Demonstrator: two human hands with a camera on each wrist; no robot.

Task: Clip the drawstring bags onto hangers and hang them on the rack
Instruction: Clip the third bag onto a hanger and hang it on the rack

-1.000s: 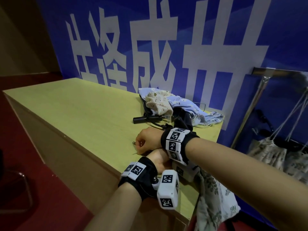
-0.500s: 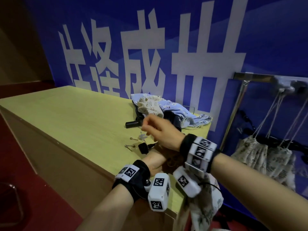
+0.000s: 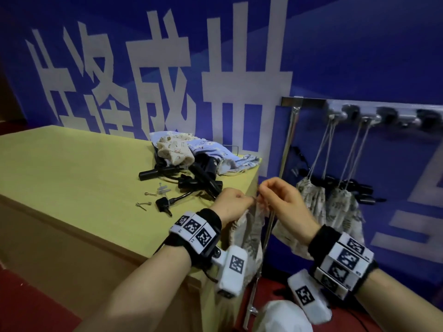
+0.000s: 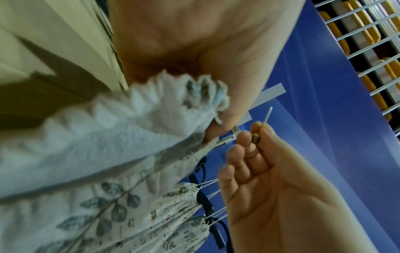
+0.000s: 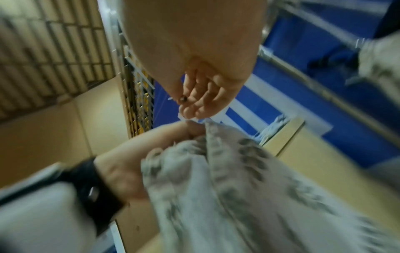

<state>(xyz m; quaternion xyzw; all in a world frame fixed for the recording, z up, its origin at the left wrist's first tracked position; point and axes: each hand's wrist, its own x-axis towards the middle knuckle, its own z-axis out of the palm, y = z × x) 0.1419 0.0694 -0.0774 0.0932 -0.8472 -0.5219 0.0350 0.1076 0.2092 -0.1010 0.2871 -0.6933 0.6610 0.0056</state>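
A leaf-print drawstring bag [image 3: 249, 233] hangs off the table's right corner. My left hand [image 3: 241, 203] grips its gathered top [image 4: 173, 95]. Just to the right, my right hand [image 3: 265, 191] pinches the bag's drawstring end with a small brown bead [image 4: 255, 137] between thumb and fingertips. The metal rack [image 3: 309, 101] stands behind on the right, with two similar bags [image 3: 311, 200] hanging from it by their strings. Black hangers [image 3: 199, 178] lie tangled on the table under a pile of other bags [image 3: 182, 149].
The yellow table [image 3: 72, 178] carries small metal pins [image 3: 143, 205] and a black clip piece [image 3: 163, 208] near the hangers. The rack's upright pole [image 3: 268, 233] passes between my hands and the hanging bags. A blue banner wall stands behind, red floor below.
Both hands left the table's front edge, uncrossed and rose to the right of its corner. The bag came up with the left hand, and the right hand now pinches its drawstring.
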